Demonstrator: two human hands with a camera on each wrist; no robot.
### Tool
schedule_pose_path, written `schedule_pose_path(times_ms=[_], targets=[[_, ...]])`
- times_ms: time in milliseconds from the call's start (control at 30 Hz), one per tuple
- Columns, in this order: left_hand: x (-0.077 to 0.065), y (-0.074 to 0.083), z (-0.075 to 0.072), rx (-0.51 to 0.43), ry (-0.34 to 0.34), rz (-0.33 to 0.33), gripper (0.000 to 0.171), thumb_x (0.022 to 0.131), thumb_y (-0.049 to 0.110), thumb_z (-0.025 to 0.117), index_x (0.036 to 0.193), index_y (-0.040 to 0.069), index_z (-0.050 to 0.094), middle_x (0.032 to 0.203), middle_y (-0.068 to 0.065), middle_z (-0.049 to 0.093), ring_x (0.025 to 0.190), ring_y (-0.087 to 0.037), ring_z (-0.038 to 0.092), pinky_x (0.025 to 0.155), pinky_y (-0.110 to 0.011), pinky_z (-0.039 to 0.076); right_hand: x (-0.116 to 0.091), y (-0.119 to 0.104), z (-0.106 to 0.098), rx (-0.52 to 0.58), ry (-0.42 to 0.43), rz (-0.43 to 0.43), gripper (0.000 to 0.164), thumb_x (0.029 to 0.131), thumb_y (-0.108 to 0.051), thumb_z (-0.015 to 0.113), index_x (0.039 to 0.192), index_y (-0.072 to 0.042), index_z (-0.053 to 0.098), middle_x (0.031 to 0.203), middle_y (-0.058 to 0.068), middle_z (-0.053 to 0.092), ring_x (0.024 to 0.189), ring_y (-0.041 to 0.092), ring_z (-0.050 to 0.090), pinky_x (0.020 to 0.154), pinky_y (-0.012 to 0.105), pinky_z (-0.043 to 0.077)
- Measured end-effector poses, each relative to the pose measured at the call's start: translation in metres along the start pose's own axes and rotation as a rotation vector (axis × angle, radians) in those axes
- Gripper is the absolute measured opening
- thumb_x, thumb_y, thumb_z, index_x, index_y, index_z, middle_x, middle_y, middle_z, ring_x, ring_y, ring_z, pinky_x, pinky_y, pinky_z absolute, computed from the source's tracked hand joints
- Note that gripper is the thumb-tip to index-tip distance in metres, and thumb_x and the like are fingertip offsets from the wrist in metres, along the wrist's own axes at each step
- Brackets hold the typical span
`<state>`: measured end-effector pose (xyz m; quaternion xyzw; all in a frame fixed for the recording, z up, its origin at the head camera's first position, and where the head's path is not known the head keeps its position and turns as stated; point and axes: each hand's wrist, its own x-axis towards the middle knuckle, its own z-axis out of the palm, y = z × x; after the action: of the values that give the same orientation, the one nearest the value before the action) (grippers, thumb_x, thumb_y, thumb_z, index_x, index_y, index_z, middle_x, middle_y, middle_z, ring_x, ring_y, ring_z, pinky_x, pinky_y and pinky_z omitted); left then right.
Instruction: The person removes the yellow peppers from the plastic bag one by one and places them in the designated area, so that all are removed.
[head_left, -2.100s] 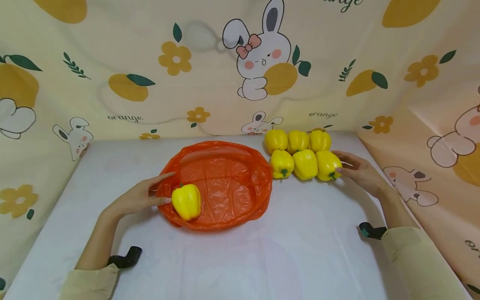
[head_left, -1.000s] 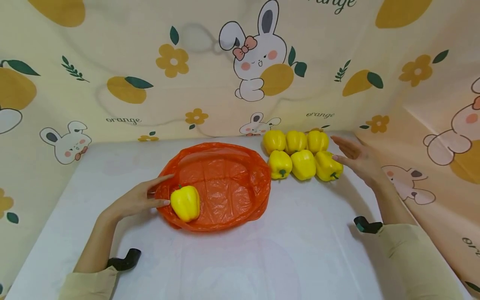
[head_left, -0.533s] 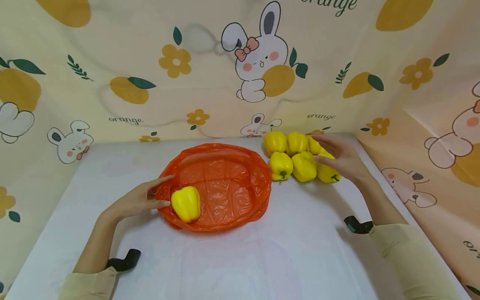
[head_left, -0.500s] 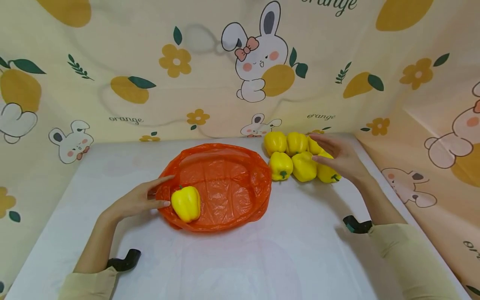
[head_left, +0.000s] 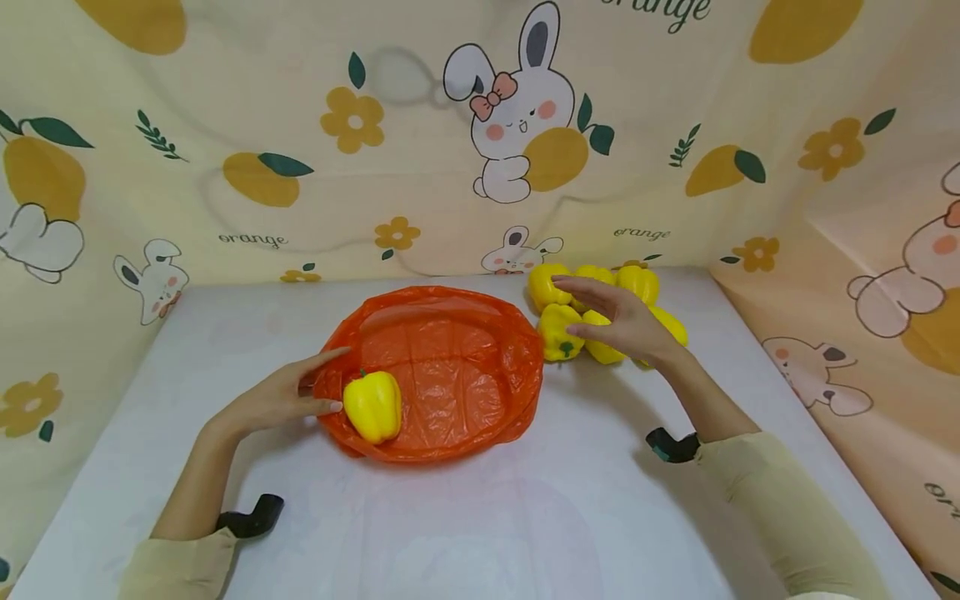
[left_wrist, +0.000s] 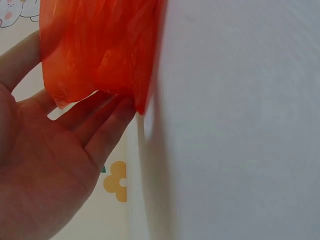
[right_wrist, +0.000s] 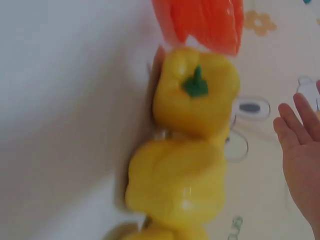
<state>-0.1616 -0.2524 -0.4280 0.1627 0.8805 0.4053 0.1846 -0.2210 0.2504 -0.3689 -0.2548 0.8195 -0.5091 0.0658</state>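
Note:
My left hand (head_left: 281,396) is at the left rim of an orange-red plastic bag (head_left: 450,367), which lies spread open on the table. In the left wrist view its extended fingers (left_wrist: 107,125) touch the hanging film of the bag (left_wrist: 100,45). One yellow bell pepper (head_left: 373,407) sits inside the bag, just beyond the left thumb. My right hand (head_left: 626,321), thumb and fingers apart and holding nothing, passes over two rows of yellow bell peppers. It partly hides them. Its fingertips are nearest the front-left pepper (head_left: 558,333), whose green stem shows in the right wrist view.
The peppers stand right beside the bag's right edge, close to the back of the white table (head_left: 465,533). A printed cloth (head_left: 300,108) with rabbits and oranges rises behind the table and along its sides. Each wrist wears a black mount (head_left: 255,517).
My right hand has left the front-right pepper and moved left over the rows toward the front-left one. The left hand, the bag and the pepper inside it stay in place.

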Motion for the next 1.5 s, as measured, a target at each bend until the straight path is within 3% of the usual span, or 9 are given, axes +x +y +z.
schedule_pose_path(times_ms=[367,533,700,933,1033,1300,1433,1500], targets=[[0.0,0.008,-0.002,0.016,-0.006,-0.028,0.079,0.088,0.039,0.074,0.154,0.02,0.037,0.155,-0.022,0.034,0.139,-0.045,0.031,0.106,-0.068,0.033,0.028,-0.017,0.046,0.099,-0.167,-0.095,0.056,0.088,-0.008,0.074,0.141,-0.016,0.056,0.149,0.003,0.049,0.141,0.021,0.04,0.111,0.06,0.033],[0.003,0.011,-0.006,0.024,-0.004,-0.018,0.077,0.088,0.039,0.074,0.153,0.021,0.038,0.154,-0.022,0.036,0.136,-0.044,0.035,0.105,-0.068,0.035,0.038,-0.029,0.065,0.085,-0.218,-0.093,0.055,0.089,-0.015,0.075,0.139,-0.026,0.057,0.144,-0.006,0.052,0.136,0.016,0.043,0.108,0.061,0.037],[0.005,0.013,-0.008,0.017,-0.007,-0.02,0.077,0.088,0.037,0.075,0.154,0.02,0.038,0.154,-0.022,0.036,0.136,-0.043,0.035,0.104,-0.068,0.036,0.045,-0.033,0.081,0.019,-0.261,-0.111,0.057,0.088,-0.024,0.076,0.141,-0.031,0.055,0.148,-0.008,0.049,0.139,0.012,0.036,0.109,0.057,0.038],[0.002,0.012,-0.007,0.012,-0.006,-0.015,0.076,0.088,0.037,0.074,0.153,0.02,0.038,0.154,-0.023,0.035,0.136,-0.043,0.035,0.105,-0.068,0.034,0.051,-0.03,0.104,0.013,-0.288,-0.199,0.058,0.088,-0.022,0.077,0.142,-0.023,0.055,0.146,-0.007,0.051,0.136,0.014,0.043,0.11,0.058,0.037],[0.0,0.012,-0.006,0.009,-0.005,-0.007,0.076,0.088,0.036,0.074,0.153,0.018,0.039,0.155,-0.024,0.035,0.139,-0.044,0.032,0.106,-0.069,0.032,0.052,-0.031,0.113,0.012,-0.299,-0.218,0.058,0.087,-0.02,0.077,0.141,-0.019,0.055,0.146,-0.005,0.052,0.136,0.012,0.044,0.111,0.052,0.038],[0.0,0.008,-0.005,0.003,0.007,0.014,0.076,0.088,0.035,0.075,0.153,0.018,0.039,0.153,-0.023,0.037,0.137,-0.043,0.035,0.108,-0.065,0.034,0.058,-0.032,0.138,-0.024,-0.343,-0.198,0.061,0.088,-0.025,0.077,0.144,-0.018,0.053,0.146,-0.006,0.052,0.135,0.009,0.043,0.111,0.044,0.04],[0.0,0.006,-0.004,-0.004,0.013,0.012,0.076,0.088,0.035,0.076,0.152,0.018,0.04,0.153,-0.022,0.038,0.134,-0.041,0.038,0.107,-0.064,0.036,0.058,-0.033,0.152,-0.048,-0.363,-0.171,0.062,0.088,-0.029,0.077,0.144,-0.025,0.052,0.145,-0.007,0.052,0.133,0.007,0.044,0.11,0.036,0.04],[0.001,0.005,-0.004,0.0,0.015,0.014,0.076,0.087,0.036,0.076,0.152,0.018,0.041,0.152,-0.022,0.039,0.134,-0.041,0.039,0.107,-0.064,0.036,0.057,-0.033,0.16,-0.044,-0.383,-0.155,0.062,0.088,-0.03,0.077,0.144,-0.026,0.051,0.146,-0.006,0.051,0.135,0.011,0.043,0.11,0.038,0.041]])
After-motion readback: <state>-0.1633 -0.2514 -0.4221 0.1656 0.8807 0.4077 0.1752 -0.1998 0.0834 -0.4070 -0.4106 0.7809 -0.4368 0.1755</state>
